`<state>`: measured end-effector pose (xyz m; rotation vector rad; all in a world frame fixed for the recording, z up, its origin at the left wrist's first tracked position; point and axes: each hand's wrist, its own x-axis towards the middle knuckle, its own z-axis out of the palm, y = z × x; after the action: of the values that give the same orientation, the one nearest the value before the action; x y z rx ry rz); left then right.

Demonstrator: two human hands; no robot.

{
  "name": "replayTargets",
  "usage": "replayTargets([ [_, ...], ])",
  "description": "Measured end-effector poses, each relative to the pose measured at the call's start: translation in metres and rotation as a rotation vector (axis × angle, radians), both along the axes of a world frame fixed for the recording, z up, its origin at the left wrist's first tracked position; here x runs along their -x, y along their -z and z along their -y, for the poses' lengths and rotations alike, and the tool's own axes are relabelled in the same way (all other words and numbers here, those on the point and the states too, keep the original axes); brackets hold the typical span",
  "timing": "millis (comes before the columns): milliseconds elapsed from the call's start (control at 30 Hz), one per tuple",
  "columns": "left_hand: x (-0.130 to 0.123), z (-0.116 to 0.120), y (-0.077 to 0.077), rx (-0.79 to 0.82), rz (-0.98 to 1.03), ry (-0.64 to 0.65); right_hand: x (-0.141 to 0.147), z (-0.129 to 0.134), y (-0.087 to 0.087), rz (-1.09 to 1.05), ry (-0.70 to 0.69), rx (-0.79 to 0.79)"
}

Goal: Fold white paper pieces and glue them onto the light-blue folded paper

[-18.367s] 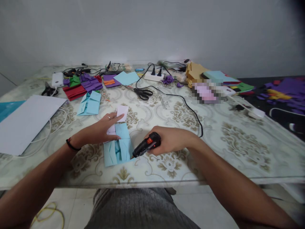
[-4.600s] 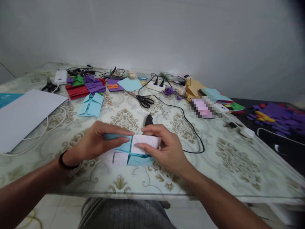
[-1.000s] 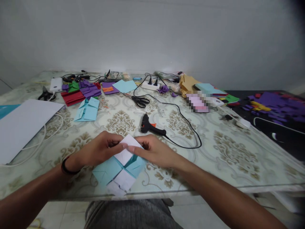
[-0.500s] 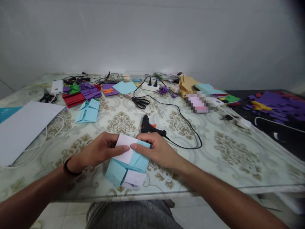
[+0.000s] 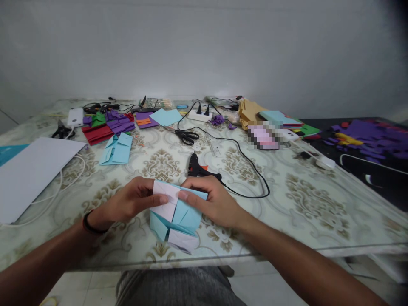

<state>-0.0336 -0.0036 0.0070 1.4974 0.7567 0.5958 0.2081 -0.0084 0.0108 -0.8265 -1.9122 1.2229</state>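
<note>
Between both hands is a folded paper piece (image 5: 188, 210), made of light blue and white squares, held above the front of the table. My left hand (image 5: 132, 199) pinches its white upper-left square, thumb on top and fingers behind. My right hand (image 5: 213, 199) grips the blue upper-right part in the same way, its thumb close to the seam. The lower blue and white squares hang tilted towards me. Just beyond my right hand lies a black glue gun (image 5: 200, 167) with an orange trigger. A second light blue folded paper (image 5: 117, 148) rests further left.
Black scissors (image 5: 186, 136) and a white power strip (image 5: 200, 115) lie behind the glue gun, whose cord (image 5: 255, 170) loops right. A white board (image 5: 41, 170) with white cables is at left. Folded red paper (image 5: 98, 134) lies back left, brown paper (image 5: 250, 112) back right.
The paper piece has turned slightly and its lower squares have shifted right and folded under more. My left thumb has slid a little left, away from my right thumb.
</note>
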Motion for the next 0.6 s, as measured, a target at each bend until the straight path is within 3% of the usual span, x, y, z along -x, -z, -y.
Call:
replayTargets([
  [400, -0.0018, 0.0036, -0.0025, -0.011, -0.032, 0.015, 0.0014, 0.0031, 0.0004, -0.016, 0.009, -0.063],
  [600, -0.0017, 0.0030, -0.0049, -0.051, -0.115, 0.051, 0.0036, 0.0024, 0.0024, -0.016, -0.033, 0.014],
])
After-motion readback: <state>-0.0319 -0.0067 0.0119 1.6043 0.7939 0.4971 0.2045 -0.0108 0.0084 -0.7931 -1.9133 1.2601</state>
